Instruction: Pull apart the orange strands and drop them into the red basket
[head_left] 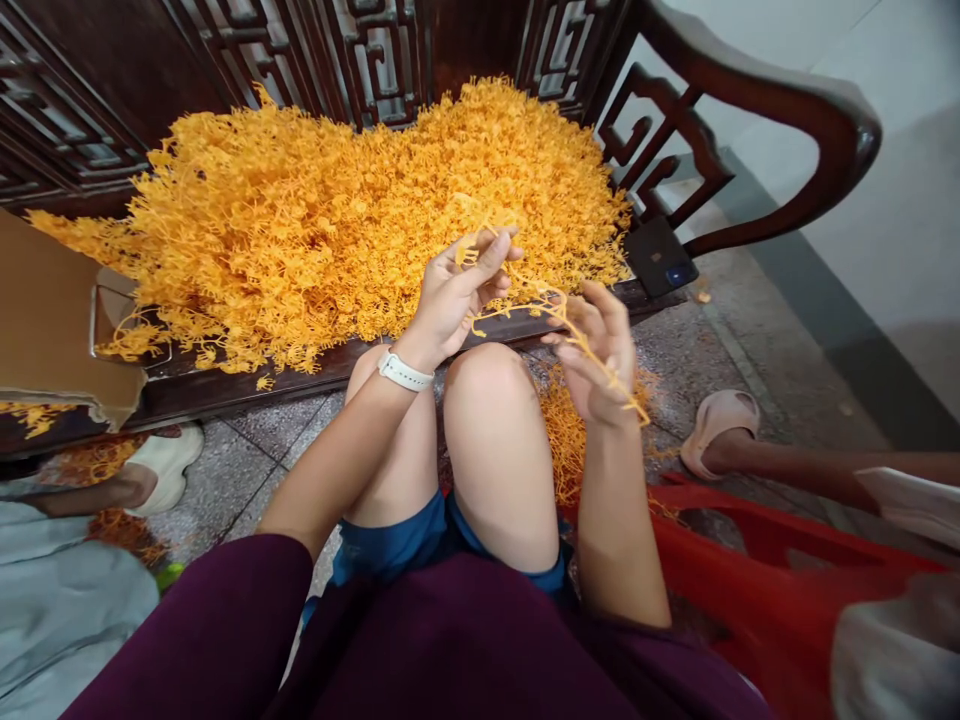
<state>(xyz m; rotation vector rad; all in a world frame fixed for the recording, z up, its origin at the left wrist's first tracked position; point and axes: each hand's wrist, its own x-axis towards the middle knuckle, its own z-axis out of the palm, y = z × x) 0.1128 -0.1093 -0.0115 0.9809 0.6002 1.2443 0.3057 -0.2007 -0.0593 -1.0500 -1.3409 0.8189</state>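
My left hand [454, 295], a white watch band at its wrist, pinches the upper end of an orange plastic flower stem [581, 342] between thumb and fingers. Small orange florets show at its fingertips. The branched stem slants down to the right, across the palm side of my right hand [602, 355]. That hand's fingers are loosely curled around the stem, which pokes out past the wrist. Just beyond both hands lies a large heap of orange plastic flowers [322, 220].
The heap rests on a dark carved wooden bench [217, 395]. A black phone [660, 258] lies at its right end. A cardboard box [60, 310] stands left. Orange stems [566, 430] litter the floor. A red plastic stool [735, 570] and other people's feet flank me.
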